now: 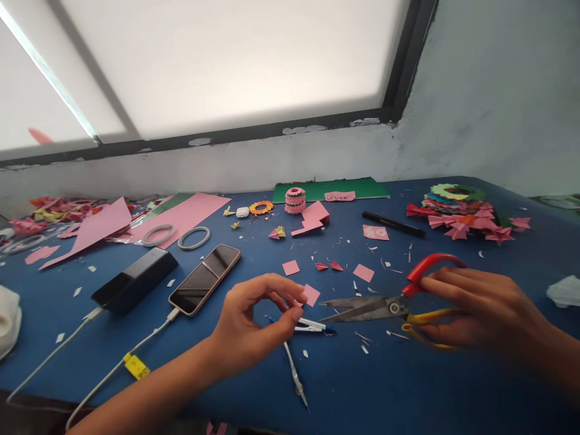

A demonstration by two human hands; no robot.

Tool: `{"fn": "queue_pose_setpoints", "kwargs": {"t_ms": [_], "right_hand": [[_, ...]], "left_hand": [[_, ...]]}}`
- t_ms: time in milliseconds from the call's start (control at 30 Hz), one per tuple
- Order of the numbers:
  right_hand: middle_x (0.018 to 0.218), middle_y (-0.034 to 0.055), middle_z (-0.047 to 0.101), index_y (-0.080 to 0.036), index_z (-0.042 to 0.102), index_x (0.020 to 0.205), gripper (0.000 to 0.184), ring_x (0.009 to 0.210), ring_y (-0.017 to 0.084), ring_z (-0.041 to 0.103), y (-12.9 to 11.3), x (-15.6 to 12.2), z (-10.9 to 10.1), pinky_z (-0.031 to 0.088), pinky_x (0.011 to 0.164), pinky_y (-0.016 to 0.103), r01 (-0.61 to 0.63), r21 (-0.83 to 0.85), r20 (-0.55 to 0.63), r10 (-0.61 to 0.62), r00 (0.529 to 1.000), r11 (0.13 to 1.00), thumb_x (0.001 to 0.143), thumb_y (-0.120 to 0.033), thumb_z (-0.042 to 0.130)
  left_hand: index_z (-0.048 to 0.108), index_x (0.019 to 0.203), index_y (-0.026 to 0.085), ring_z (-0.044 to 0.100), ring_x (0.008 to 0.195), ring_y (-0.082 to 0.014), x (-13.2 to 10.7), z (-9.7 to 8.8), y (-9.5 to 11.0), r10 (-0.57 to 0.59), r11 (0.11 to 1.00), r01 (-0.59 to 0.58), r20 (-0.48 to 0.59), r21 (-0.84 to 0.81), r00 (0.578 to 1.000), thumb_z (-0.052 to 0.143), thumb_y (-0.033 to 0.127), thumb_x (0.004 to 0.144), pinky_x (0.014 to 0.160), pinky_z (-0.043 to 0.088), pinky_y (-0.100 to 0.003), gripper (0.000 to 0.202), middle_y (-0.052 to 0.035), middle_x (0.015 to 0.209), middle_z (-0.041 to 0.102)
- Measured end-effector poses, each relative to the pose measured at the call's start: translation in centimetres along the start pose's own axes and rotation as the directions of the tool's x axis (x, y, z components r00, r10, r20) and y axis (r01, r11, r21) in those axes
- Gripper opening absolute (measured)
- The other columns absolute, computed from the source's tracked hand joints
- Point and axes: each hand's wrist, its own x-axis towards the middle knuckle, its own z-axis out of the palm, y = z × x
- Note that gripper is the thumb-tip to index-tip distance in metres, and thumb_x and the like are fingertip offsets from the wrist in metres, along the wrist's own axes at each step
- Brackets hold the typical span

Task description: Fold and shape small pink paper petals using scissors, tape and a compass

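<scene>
My right hand (475, 308) grips a pair of scissors (376, 309) with one red and one yellow handle. Their blades point left and are slightly apart. Facing the tips, my left hand (256, 317) is curled, thumb and fingertips brought close together. Whether a small paper piece sits between them I cannot make out. A pink paper square (312, 295) shows right beside those fingertips. Under and past the left hand lies a white and blue compass (295, 374) on the blue table. More pink squares (364, 273) and two small red folded pieces (336, 266) lie beyond the blades.
A phone (206, 278) and black power bank (136, 279) with white cables lie left. Tape rolls (194, 238) and pink sheets (194, 211) are behind them. A pink ring stack (295, 200), green board (353, 188), black pen (393, 223) and paper-flower pile (466, 211) stand farther back.
</scene>
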Motion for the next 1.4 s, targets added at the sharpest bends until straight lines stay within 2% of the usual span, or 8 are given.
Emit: {"fn": "queue_pose_setpoints", "kwargs": {"t_ms": [200, 333, 533, 700, 867, 1000, 1200, 1400], "right_hand": [[0.06, 0.0005, 0.063, -0.019, 0.051, 0.097, 0.028, 0.045, 0.012, 0.056, -0.6, 0.7, -0.3, 0.045, 0.045, 0.026, 0.022, -0.038, -0.023, -0.023, 0.999, 0.999, 0.081, -0.04, 0.058], [0.058, 0.0002, 0.064, -0.018, 0.051, 0.095, 0.026, 0.044, 0.011, 0.057, -1.1, 1.2, -0.5, 0.046, 0.044, 0.025, 0.036, -0.067, -0.021, -0.037, 0.999, 0.997, 0.083, -0.04, 0.057], [0.059, 0.0006, 0.065, -0.017, 0.051, 0.097, 0.025, 0.043, 0.011, 0.057, -1.1, 0.9, -0.2, 0.046, 0.044, 0.026, 0.051, -0.069, 0.023, -0.05, 0.999, 0.996, 0.085, -0.039, 0.054], [0.06, 0.0017, 0.066, -0.017, 0.05, 0.095, 0.023, 0.044, 0.012, 0.058, -1.2, 0.9, -0.2, 0.045, 0.043, 0.026, 0.055, -0.063, 0.04, -0.053, 0.998, 0.996, 0.086, -0.038, 0.053], [0.061, 0.0001, 0.066, -0.018, 0.05, 0.097, 0.024, 0.043, 0.011, 0.057, -1.3, 0.8, 0.0, 0.043, 0.044, 0.026, 0.038, -0.066, 0.04, -0.036, 0.999, 0.997, 0.087, -0.04, 0.051], [0.06, -0.0015, 0.064, -0.019, 0.051, 0.097, 0.024, 0.044, 0.011, 0.056, -1.3, 0.6, 0.1, 0.043, 0.045, 0.026, 0.018, -0.058, 0.04, -0.015, 0.999, 0.998, 0.086, -0.041, 0.052], [0.061, -0.0023, 0.065, -0.02, 0.051, 0.096, 0.022, 0.044, 0.011, 0.057, -1.2, 0.7, 0.0, 0.042, 0.045, 0.026, 0.044, -0.08, 0.054, -0.04, 0.998, 0.996, 0.087, -0.04, 0.051], [0.061, -0.0028, 0.064, -0.021, 0.051, 0.096, 0.022, 0.044, 0.011, 0.057, -1.3, 0.7, 0.1, 0.039, 0.045, 0.026, 0.052, -0.059, 0.077, -0.047, 0.996, 0.997, 0.088, -0.041, 0.049]], "left_hand": [[0.065, 0.088, 0.016, 0.063, 0.069, -0.013, 0.1, 0.2, 0.2, -0.052, 0.996, 0.05, 0.029, 0.067, 0.998, 0.062, 0.009, 0.076, 0.06, 0.055, -0.023, 0.014, -0.0045, 0.081, 0.069], [0.064, 0.089, 0.014, 0.064, 0.068, -0.0129, 0.1, 0.4, -0.1, 0.109, 0.968, -0.12, 0.063, 0.222, 0.992, 0.064, 0.008, 0.074, 0.059, 0.055, -0.023, 0.016, -0.0064, 0.082, 0.07], [0.064, 0.091, 0.014, 0.069, 0.072, -0.0145, 0.2, 0.2, -0.9, 0.4, 0.746, -0.454, 0.218, 0.488, 0.89, 0.064, 0.008, 0.075, 0.062, 0.057, -0.023, 0.017, -0.0071, 0.082, 0.072], [0.064, 0.093, 0.013, 0.069, 0.07, -0.0145, 0.1, -0.1, -1.5, 0.441, 0.598, -0.552, 0.336, 0.581, 0.832, 0.064, 0.01, 0.076, 0.059, 0.057, -0.023, 0.018, -0.007, 0.084, 0.072], [0.064, 0.09, 0.014, 0.068, 0.07, -0.0149, 0.0, -0.4, -1.5, 0.473, 0.527, -0.603, 0.382, 0.599, 0.794, 0.064, 0.013, 0.077, 0.059, 0.057, -0.025, 0.014, -0.0062, 0.084, 0.072], [0.063, 0.089, 0.014, 0.068, 0.069, -0.0142, -0.1, -0.4, -1.5, 0.468, 0.532, -0.596, 0.378, 0.601, 0.799, 0.064, 0.013, 0.078, 0.059, 0.056, -0.024, 0.012, -0.0053, 0.084, 0.071], [0.062, 0.086, 0.018, 0.068, 0.074, -0.0124, 0.1, -0.4, -1.5, 0.345, 0.616, -0.51, 0.376, 0.6, 0.86, 0.059, 0.016, 0.083, 0.062, 0.055, -0.022, 0.005, -0.0033, 0.089, 0.07], [0.06, 0.089, 0.018, 0.066, 0.075, -0.0127, 0.3, -0.3, -1.4, 0.271, 0.599, -0.493, 0.419, 0.632, 0.867, 0.046, 0.009, 0.088, 0.062, 0.054, -0.022, 0.016, -0.0035, 0.089, 0.069]]}}
